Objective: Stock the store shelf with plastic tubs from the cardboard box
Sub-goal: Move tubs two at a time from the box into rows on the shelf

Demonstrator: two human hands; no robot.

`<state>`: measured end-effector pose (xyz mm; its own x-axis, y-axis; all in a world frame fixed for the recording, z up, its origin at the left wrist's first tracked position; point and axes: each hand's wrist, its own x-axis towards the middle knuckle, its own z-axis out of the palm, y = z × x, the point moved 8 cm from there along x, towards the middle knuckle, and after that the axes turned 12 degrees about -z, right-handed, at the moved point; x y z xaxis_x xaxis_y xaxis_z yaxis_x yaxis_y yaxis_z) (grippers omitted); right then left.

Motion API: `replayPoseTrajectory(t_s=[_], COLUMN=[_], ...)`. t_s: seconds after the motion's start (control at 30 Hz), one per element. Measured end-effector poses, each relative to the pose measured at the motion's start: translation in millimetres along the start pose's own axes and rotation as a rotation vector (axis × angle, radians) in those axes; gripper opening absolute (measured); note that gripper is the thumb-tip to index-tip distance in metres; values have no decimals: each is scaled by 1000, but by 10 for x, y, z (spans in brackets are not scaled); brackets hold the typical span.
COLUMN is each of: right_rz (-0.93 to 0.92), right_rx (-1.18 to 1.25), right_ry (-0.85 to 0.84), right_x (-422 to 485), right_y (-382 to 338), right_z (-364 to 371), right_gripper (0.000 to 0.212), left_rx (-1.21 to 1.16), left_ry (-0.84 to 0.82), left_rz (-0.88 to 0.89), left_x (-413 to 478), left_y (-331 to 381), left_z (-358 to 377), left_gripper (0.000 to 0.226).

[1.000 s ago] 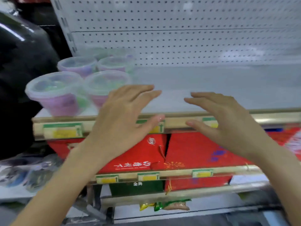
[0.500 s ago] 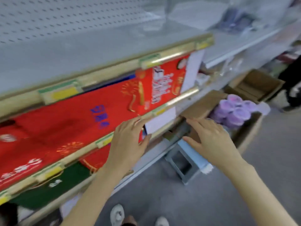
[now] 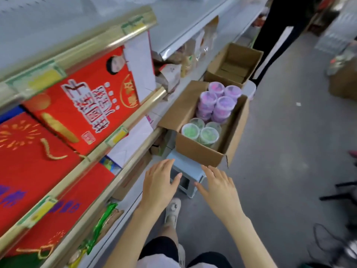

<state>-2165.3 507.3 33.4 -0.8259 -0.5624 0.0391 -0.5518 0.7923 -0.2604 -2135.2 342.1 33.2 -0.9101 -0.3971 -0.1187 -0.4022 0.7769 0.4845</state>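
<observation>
A shop aisle: long white metal shelving edged with gold rails carrying yellow-and-green price tags holds red printed gift boxes. Open brown cardboard cartons sit on the grey concrete floor.

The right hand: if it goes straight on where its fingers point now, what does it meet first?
Most likely the near wall of the cardboard box. The right hand is open and empty, its fingers aimed up toward that wall, just above the pale blue stool. Depth is unclear, so it might pass over the rim toward the green tubs.
</observation>
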Motion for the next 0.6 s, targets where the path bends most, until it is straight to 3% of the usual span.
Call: replayPoseTrajectory(t_s=[0.43,0.6], right_rz=[263,355], right_rx=[192,323], right_ry=[-111,-229], right_x=[1139,1357], right_y=[1228,1723], right_z=[589,987], right_gripper=[59,56], left_rx=[75,47], left_ry=[-245,-313], left_rz=[-122,-298], left_x=[1561,2032], left_y=[-30,-127], left_z=[1047,1477], left_gripper=[54,53])
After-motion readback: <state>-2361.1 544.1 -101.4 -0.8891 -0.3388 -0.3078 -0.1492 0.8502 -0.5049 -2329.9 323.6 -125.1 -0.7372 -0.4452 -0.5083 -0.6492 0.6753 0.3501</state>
